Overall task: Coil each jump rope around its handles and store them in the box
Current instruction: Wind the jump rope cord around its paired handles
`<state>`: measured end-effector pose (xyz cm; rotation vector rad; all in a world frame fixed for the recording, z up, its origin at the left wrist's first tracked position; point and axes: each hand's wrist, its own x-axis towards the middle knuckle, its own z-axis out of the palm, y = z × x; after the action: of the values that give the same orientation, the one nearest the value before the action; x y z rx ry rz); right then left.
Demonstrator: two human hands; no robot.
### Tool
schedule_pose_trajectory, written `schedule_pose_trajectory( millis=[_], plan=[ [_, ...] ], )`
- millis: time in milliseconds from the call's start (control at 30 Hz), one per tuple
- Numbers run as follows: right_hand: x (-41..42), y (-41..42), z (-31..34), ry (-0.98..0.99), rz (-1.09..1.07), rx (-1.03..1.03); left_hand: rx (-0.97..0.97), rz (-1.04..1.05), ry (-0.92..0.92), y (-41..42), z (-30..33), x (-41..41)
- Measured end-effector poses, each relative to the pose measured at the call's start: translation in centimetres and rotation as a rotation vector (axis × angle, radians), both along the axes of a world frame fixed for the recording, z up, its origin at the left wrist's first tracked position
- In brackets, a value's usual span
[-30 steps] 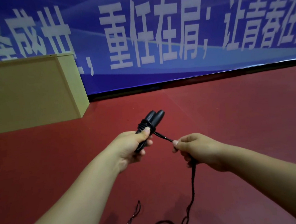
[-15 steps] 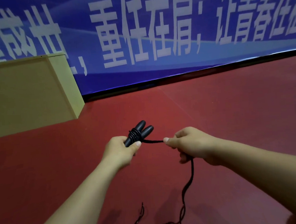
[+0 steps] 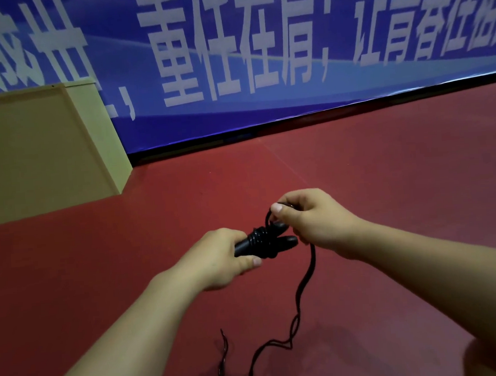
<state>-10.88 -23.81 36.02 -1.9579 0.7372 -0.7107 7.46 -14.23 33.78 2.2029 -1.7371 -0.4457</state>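
Two black jump rope handles (image 3: 261,241) lie side by side, pointing right, with several turns of black rope wound round their middle. My left hand (image 3: 219,259) grips their near ends. My right hand (image 3: 309,219) sits just above and beyond the handles' tips and pinches the rope between thumb and fingers. The loose rope (image 3: 302,286) drops from that hand and trails in curves down to the red floor (image 3: 385,179). A tan box (image 3: 35,151) stands at the left against the wall.
A blue banner (image 3: 261,41) with large white characters covers the wall behind. A black strip runs along its base where it meets the floor.
My right hand has carried the rope up and over the handles, from beside them to above their tips. The handles have turned to point right. More turns sit on the bundle.
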Motion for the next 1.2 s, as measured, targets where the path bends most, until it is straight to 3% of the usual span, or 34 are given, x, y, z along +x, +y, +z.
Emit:
schedule_pose_trajectory(
  millis=[333,533,633,733,833,1200],
  plan=[
    [-0.9,-2.3,-0.7,0.083,-0.094,-0.027,-0.039,-0.205,0.103,0.3,1.5,-0.9],
    [-1.4,-2.5,-0.5,-0.034,0.105,0.472,0.002,-0.299,0.499,1.2,2.4,-1.7],
    [-1.7,-2.5,-0.4,-0.026,0.174,0.513,-0.057,-0.315,0.63,1.4,2.9,-2.1],
    [-1.5,-2.1,-0.5,0.008,0.165,0.421,-0.144,-0.265,0.735,1.3,3.3,-2.2],
    [-0.7,-1.5,-0.6,0.0,0.111,0.465,-0.231,-0.174,0.789,1.1,3.2,-2.0],
    [0.3,-0.7,-0.2,-0.064,0.082,0.491,-0.408,0.155,0.79,0.1,2.5,-0.8]
  ],
)
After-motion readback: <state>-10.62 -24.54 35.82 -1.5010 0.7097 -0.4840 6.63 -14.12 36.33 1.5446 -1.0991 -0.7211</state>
